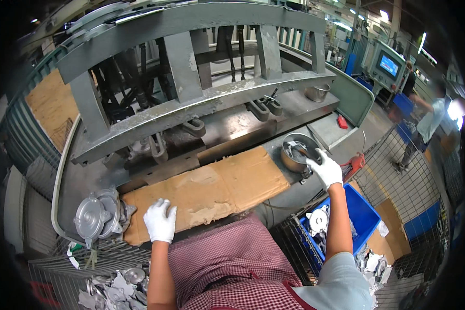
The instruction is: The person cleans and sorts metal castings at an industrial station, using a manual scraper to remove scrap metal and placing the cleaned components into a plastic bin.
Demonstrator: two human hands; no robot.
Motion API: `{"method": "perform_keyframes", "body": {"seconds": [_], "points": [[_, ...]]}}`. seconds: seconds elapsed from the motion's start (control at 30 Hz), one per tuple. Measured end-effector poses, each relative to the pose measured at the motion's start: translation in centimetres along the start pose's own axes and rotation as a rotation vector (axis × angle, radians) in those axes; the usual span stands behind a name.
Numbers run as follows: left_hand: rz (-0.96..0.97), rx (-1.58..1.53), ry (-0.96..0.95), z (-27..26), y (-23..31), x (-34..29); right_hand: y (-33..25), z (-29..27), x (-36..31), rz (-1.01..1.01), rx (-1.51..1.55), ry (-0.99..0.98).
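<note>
My left hand (160, 221), in a white glove, rests at the near edge of a worn cardboard sheet (212, 188). Its fingers are loosely bent and a little apart, with nothing seen in them. My right hand (326, 170), also gloved, is at the right rim of a metal pot (293, 163). Thumb and fingers look spread there; whether they touch the rim is hard to tell. Inside the pot are greyish-white stuff and a brown handle-like piece (301, 150) pointing toward this hand. Round silver metal castings (92, 216) stand stacked at the cardboard's left end.
A heavy grey metal frame (206, 101) spans the bench's far side. A second metal pot (317, 93) and a red object (342, 122) lie to the right. Below my right arm sits a blue bin (364, 214) with castings. Wire baskets hold more castings (120, 289). A person (426, 124) stands far right.
</note>
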State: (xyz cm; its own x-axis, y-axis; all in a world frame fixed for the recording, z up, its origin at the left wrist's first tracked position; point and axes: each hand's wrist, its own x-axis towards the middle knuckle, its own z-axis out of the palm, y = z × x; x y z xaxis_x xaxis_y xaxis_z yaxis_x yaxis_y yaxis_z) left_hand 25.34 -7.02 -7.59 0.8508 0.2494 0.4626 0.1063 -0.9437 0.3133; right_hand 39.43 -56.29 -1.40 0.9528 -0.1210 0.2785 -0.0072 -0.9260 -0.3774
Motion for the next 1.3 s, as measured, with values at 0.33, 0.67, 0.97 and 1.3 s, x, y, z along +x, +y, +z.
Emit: {"method": "perform_keyframes", "body": {"seconds": [0.33, 0.67, 0.97, 1.3], "points": [[0.027, 0.003, 0.018, 0.1, -0.1, -0.2, -0.3, 1.5, -0.2, -0.022, 0.167, 0.245], [-0.001, 0.011, -0.022, 0.5, -0.8, -0.4, -9.2, 5.8, -1.2, -0.092, 0.927, 0.247], [-0.036, -0.002, -0.041, 0.0, -0.6, 0.0, -28.2, 12.3, 6.4, -0.437, 0.778, -0.073], [-0.029, -0.029, -0.007, 0.1, -0.6, 0.1, -27.9, 11.6, 13.9, -0.248, 0.7, 0.243]]}}
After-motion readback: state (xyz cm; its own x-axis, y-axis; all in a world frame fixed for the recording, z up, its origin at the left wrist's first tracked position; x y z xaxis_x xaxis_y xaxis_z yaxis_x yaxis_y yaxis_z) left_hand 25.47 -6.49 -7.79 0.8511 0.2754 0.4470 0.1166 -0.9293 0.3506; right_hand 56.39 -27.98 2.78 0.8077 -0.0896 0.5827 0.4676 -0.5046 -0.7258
